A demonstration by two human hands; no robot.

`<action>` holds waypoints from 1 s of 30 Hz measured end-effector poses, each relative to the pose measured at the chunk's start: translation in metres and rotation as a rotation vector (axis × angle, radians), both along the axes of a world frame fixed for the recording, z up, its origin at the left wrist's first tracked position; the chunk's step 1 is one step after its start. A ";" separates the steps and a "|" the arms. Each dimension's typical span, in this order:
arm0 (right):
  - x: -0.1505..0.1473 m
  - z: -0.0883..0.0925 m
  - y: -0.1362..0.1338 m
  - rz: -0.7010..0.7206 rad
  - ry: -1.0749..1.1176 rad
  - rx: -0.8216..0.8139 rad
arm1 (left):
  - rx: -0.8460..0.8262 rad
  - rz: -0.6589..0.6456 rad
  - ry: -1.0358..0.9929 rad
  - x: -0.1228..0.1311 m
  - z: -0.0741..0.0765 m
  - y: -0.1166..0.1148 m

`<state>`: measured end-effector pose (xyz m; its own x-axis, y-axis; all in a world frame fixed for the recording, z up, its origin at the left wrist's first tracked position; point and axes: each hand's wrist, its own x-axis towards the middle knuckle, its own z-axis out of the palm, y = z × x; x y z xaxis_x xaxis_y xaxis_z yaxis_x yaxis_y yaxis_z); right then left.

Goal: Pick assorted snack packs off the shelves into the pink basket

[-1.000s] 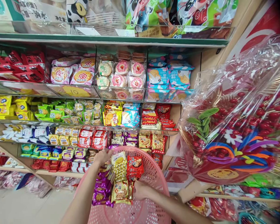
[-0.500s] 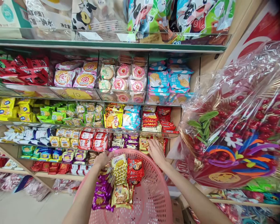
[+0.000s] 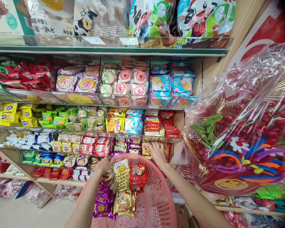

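Note:
A pink plastic basket point(image 3: 156, 202) sits low in the middle of my view, with purple, yellow and red snack packets point(image 3: 122, 186) piled in its left half. My left hand point(image 3: 104, 164) grips the basket's far rim, fingers curled over it. My right hand point(image 3: 157, 152) reaches past the rim into the shelf compartment of orange biscuit packets point(image 3: 146, 148), fingers spread over them; I cannot see whether it grips one.
Clear-fronted shelves point(image 3: 104, 104) full of snack packets rise in front. A large cellophane-wrapped red flower arrangement point(image 3: 242, 133) juts out at the right. More packets lie on low shelves point(image 3: 239, 202) beneath it. Pale floor point(image 3: 19, 212) shows at lower left.
My right hand left the packets in the basket and went up and right to the shelf of orange packets. The left hand stayed on the basket's rim.

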<state>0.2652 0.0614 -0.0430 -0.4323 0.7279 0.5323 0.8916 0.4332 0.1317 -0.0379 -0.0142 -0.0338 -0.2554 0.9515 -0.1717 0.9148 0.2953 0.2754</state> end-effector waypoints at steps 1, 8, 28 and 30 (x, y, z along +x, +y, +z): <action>0.000 0.000 0.000 -0.001 -0.004 0.000 | -0.001 0.001 0.000 0.000 0.000 0.000; -0.001 0.010 0.009 0.017 -0.032 -0.049 | -0.011 0.007 0.011 0.003 0.005 -0.002; 0.019 0.022 -0.016 0.214 0.040 -0.082 | -0.020 0.011 -0.011 0.000 0.003 0.001; 0.020 0.029 -0.028 0.223 0.097 -0.079 | -0.012 0.005 0.000 0.000 0.004 0.001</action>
